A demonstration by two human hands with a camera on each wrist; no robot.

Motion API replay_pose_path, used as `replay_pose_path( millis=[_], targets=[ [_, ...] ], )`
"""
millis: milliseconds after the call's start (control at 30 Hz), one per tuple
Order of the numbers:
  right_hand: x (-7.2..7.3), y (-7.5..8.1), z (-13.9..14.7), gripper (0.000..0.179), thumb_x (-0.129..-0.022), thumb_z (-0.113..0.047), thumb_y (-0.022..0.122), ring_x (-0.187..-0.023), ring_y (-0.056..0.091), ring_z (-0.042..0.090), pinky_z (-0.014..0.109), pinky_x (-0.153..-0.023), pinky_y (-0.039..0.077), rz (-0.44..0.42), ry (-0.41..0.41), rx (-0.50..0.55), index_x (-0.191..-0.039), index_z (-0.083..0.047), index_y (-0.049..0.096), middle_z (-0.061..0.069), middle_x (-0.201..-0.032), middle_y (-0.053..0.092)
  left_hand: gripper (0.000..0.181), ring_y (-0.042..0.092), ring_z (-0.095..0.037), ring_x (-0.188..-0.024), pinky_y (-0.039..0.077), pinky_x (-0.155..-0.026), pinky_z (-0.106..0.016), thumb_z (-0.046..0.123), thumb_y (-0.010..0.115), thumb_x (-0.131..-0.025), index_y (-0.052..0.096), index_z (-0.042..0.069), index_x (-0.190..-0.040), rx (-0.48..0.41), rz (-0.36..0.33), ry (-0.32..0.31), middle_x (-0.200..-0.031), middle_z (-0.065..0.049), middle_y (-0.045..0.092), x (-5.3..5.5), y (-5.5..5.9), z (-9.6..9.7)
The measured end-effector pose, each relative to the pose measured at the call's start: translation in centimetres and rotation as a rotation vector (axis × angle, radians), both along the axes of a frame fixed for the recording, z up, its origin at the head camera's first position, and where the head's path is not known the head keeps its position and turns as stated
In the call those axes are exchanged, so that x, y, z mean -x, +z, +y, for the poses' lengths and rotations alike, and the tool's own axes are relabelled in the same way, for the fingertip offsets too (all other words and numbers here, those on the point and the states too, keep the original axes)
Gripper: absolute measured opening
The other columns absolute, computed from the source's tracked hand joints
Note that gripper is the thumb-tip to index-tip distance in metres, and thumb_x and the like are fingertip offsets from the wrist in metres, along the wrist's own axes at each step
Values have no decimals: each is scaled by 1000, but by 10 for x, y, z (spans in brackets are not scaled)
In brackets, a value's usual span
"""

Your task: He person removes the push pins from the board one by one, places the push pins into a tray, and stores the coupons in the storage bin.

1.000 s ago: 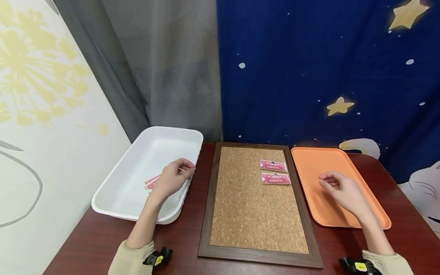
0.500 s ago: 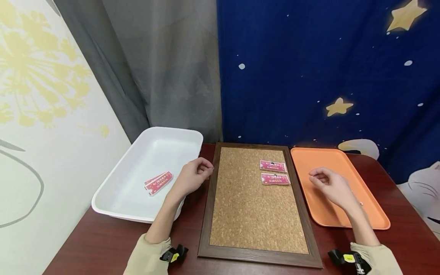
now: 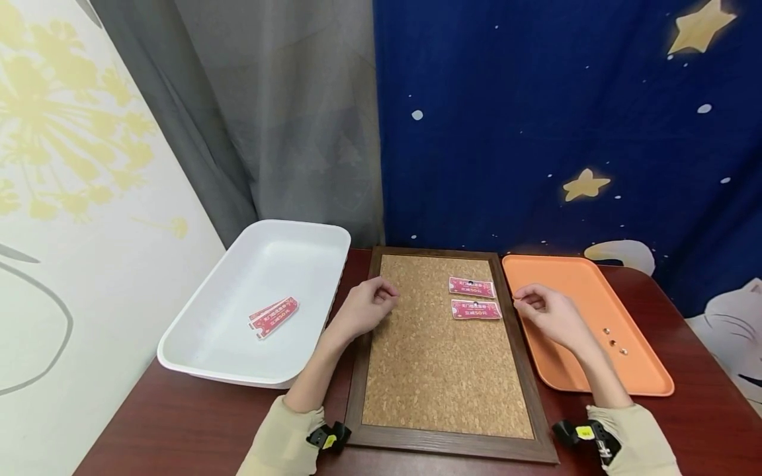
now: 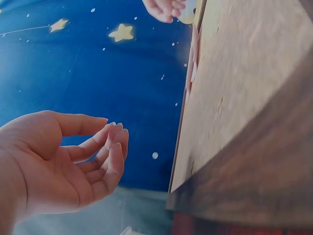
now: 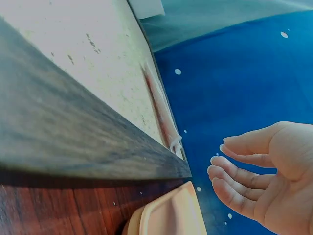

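My left hand (image 3: pixel 370 305) hovers over the left side of a cork board (image 3: pixel 440 377), fingers loosely curled, thumb near the fingertips, with nothing visible between them. Above the board's right edge and the orange tray, my right hand (image 3: pixel 550 316) is likewise loosely curled; the right wrist view shows no object in it. Two pink paper coupons, an upper one (image 3: pixel 463 289) and a lower one (image 3: pixel 470 315), are fixed to the board's upper right, each with a small dark pin. Two more coupons (image 3: pixel 277 318) overlap inside the white tub (image 3: pixel 196 360) on the left.
Three small shiny pieces (image 3: pixel 612 342) lie in the orange tray (image 3: pixel 553 268) to the board's right. The board's brown wooden frame (image 3: pixel 452 448) rests on the dark red table (image 3: pixel 149 423). Curtains (image 3: pixel 506 132) hang behind, and a white patterned wall (image 3: pixel 107 264) stands left.
My left hand has moved right, from over the white tub to over the board, uncovering the coupons in the tub. My right hand has shifted left across the tray, revealing the small pieces.
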State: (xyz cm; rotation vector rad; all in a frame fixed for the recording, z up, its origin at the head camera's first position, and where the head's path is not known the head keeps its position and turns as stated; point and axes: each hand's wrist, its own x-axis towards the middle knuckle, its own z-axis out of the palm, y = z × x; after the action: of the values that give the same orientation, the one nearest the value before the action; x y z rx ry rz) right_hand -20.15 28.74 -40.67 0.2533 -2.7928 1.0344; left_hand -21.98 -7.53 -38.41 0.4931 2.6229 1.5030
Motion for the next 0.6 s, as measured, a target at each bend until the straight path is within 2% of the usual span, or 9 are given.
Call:
replay_pose_path(
  millis=[300, 600],
  targets=[
    [9, -4, -12, 11, -97, -9, 67, -85, 65, 20, 29, -73, 52, -47, 68, -48, -105, -2, 67, 7, -94, 70, 7, 58, -11, -71, 47, -63, -25, 7, 64, -95, 67, 2, -100, 40, -17, -48, -85, -4, 65, 7, -4, 24],
    [24, -5, -25, 13, -93, -6, 70, -81, 63, 17, 27, -72, 52, -50, 161, -58, -103, 1, 67, 6, -90, 68, 5, 56, -12, -72, 45, -62, -23, 6, 65, -94, 66, 2, -97, 84, -36, -85, -84, -4, 63, 15, -7, 47]
  ],
)
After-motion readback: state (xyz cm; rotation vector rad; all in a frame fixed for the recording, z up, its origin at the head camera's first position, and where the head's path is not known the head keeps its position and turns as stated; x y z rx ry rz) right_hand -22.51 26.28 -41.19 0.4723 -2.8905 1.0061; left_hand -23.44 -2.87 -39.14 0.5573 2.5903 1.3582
